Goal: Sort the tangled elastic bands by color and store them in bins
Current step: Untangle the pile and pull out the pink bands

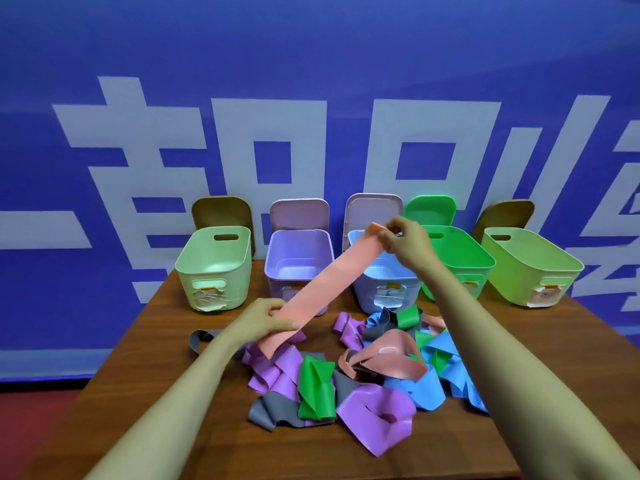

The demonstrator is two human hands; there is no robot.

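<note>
A pink elastic band [329, 282] is stretched flat between both hands above the table. My left hand [259, 320] grips its lower end near the pile. My right hand [405, 240] pinches its upper end over the pale blue bin [384, 289]. Below lies a tangled pile of bands [367, 372] in purple, green, grey, pink and blue. A lone grey band [201, 339] lies left of the pile, partly behind my left forearm. A row of open bins stands at the back: light green [214, 268], lilac [298, 261], pale blue, bright green [460, 258] and yellow-green [530, 268].
The wooden table [166, 393] has bare surface at front left and at the right. Each bin's lid leans behind it against a blue wall with large white characters. The table's left edge drops to a red floor.
</note>
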